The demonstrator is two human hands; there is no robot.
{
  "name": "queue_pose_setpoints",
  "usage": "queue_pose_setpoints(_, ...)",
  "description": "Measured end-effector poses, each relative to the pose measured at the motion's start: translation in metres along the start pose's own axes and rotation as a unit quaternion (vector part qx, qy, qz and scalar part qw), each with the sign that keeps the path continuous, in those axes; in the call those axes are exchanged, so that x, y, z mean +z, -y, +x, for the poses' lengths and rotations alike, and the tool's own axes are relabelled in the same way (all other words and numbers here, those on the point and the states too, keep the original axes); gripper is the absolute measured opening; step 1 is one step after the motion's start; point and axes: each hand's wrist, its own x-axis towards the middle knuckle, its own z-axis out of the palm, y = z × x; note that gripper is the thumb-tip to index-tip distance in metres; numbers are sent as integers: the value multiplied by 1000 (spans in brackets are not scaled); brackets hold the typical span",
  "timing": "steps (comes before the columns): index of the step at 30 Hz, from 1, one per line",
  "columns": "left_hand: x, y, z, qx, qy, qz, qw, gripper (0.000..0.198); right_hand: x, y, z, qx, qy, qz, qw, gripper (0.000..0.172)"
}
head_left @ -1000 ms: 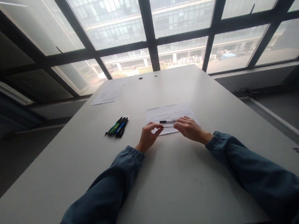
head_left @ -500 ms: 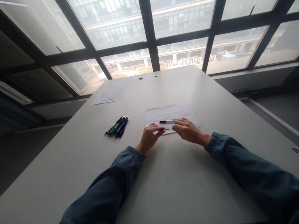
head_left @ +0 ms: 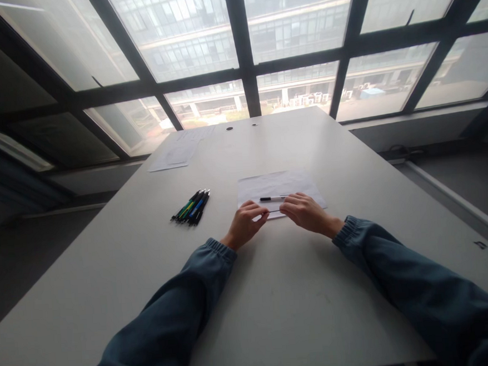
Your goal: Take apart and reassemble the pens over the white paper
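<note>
My left hand [head_left: 245, 223] and my right hand [head_left: 307, 213] face each other over the near edge of a white paper sheet [head_left: 281, 181]. A thin dark rod [head_left: 274, 211], perhaps a pen refill, runs between them, its ends pinched in the fingertips of both hands. Just beyond it a pen with a black cap [head_left: 266, 199] and a pale barrel lies on the sheet, its right end partly behind my right hand. To the left, a bundle of several pens [head_left: 191, 208], black, green, yellow and blue, rests on the table.
The white table [head_left: 236, 317] reaches to the windows. More paper sheets [head_left: 173, 156] lie at its far left. Two small round fittings [head_left: 229, 129] sit near the far edge, and a small dark mark [head_left: 480, 245] is at the right.
My right hand has shifted very slightly to the left, toward my left hand. The thin rod is still held between them.
</note>
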Motion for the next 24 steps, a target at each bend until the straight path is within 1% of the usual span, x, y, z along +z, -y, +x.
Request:
queue_pose_setpoints(2,-1,1,0,-13,-8,-1,1000,16,-1,-1,-1,37,-59,19,997,24)
queue_pose_setpoints(5,-3,5,0,-40,-34,1,999,17,-1,-8,-6,132,-171,30,976,36)
queue_pose_setpoints(6,-4,6,0,-49,-45,3,998,17,1,-11,-7,161,-189,25,968,37)
queue_pose_setpoints(7,-5,9,-1,-58,-56,6,997,16,2,-14,-9,187,-188,13,964,37)
queue_pose_setpoints(8,-5,11,-2,-65,-64,12,996,16,5,-17,-11,207,-172,-3,963,35)
queue_pose_setpoints(10,-6,15,-4,-76,-69,29,994,16,10,-23,-14,232,-110,-37,966,32)
queue_pose_setpoints(13,-8,18,-5,-88,-68,57,992,16,17,-28,-16,234,-24,-63,970,30)
queue_pose_setpoints(16,-9,19,-6,-94,-65,74,991,16,20,-31,-16,231,29,-65,970,23)
queue_pose_setpoints(19,-10,19,-6,-94,-60,80,991,16,18,-31,-15,240,53,-60,967,19)
queue_pose_setpoints(24,-12,22,-6,-98,-65,87,989,17,13,-30,-13,249,54,-57,965,12)
